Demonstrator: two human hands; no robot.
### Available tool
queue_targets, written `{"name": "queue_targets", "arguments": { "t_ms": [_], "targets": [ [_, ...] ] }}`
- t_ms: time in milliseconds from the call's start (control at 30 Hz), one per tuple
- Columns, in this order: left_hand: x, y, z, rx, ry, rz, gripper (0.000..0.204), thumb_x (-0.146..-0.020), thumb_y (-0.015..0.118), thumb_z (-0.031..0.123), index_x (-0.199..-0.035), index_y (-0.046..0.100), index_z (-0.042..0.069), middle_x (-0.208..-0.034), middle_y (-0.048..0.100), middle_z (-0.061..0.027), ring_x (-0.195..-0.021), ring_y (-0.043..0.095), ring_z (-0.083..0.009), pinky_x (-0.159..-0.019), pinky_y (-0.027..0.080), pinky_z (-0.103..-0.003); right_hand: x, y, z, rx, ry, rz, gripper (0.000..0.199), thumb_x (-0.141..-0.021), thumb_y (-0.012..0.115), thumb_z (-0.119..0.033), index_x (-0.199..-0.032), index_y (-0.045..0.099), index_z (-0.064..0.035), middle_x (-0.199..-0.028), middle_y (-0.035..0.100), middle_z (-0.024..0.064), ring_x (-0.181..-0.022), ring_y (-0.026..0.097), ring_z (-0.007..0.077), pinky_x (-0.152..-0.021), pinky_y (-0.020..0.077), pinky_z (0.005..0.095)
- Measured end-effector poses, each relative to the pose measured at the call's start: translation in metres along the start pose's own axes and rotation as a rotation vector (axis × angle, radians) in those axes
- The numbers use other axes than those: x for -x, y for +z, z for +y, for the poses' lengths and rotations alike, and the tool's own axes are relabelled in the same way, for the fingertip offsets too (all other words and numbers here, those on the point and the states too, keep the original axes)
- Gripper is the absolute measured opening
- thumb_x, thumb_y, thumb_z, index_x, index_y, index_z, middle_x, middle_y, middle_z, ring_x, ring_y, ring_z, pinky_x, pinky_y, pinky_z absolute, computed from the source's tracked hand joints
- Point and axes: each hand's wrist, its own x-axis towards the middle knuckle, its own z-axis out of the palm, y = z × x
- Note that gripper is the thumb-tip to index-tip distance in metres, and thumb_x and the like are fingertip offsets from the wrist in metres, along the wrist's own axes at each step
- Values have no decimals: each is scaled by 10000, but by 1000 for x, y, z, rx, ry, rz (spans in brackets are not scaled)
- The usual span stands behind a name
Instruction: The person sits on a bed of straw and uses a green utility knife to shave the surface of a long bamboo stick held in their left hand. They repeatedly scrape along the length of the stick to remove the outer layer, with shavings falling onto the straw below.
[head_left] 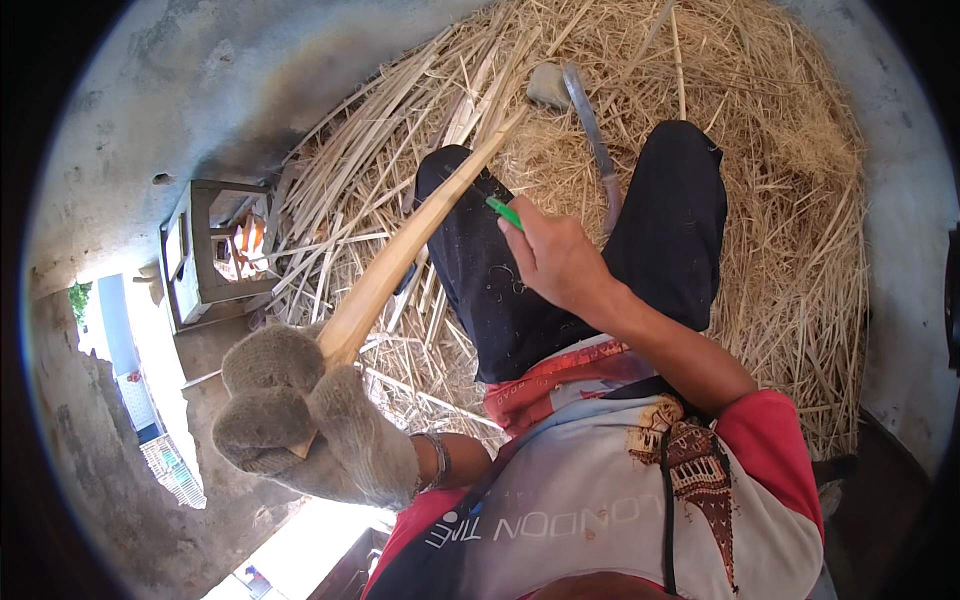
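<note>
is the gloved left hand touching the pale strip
Touching: the head view shows the gloved left hand wrapped around the pale strip near its lower end.

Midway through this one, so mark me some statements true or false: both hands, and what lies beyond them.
1. The left hand wears a greyish glove. True.
2. The right hand holds a small green object. True.
3. The right hand is gloved too. False: it is bare.
4. The left hand grips a rope. False: its grip is around a pale, tapering strip.
5. A long knife lies beside a greyish block. True.
6. The knife's handle points away from the person. False: the handle is the nearer end.
</note>
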Motion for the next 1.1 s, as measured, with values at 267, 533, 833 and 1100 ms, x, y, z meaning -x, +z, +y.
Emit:
{"name": "queue_targets", "arguments": {
  "t_ms": [267, 533, 833, 1100],
  "targets": [
    [-2, -1, 5, -2, 46, -18, 272, -875, 704, 164, -820, 444, 106, -797, 512, -60, -902, 549, -224, -842, 450, -395, 7, 16, 9, 35, 18, -8, 156, -987, 544, -146, -965, 483, -4, -615, 594, 239, -585, 614, 463, -524, 470, 542],
    [-11, 0, 0, -42, -74, 52, 209, -877, 719, 168, -926, 536, 78, -892, 567, -78, -899, 542, -180, -813, 458, -322, 3, 23, -9, 104, 66, -79, 159, -982, 550, -155, -967, 485, -11, -600, 589, 250, -580, 614, 471, -531, 485, 556],
    [-3, -1, 3, -37, 11, -80, 174, -879, 643, 60, -915, 474, 80, -855, 525, -70, -838, 503, -161, -759, 454, -295, 6, 7, -11, 126, 112, -88, 159, -993, 531, -171, -957, 487, -22, -621, 600, 254, -607, 621, 481, -570, 489, 575],
    [-5, 0, 4, -64, -8, -61, 192, -885, 648, 73, -906, 458, 87, -851, 513, -59, -835, 499, -154, -742, 444, -293, -3, 1, -6, 171, 131, -81, 165, -991, 527, -171, -961, 490, -13, -601, 590, 260, -599, 618, 488, -566, 485, 580]
  ]
}}
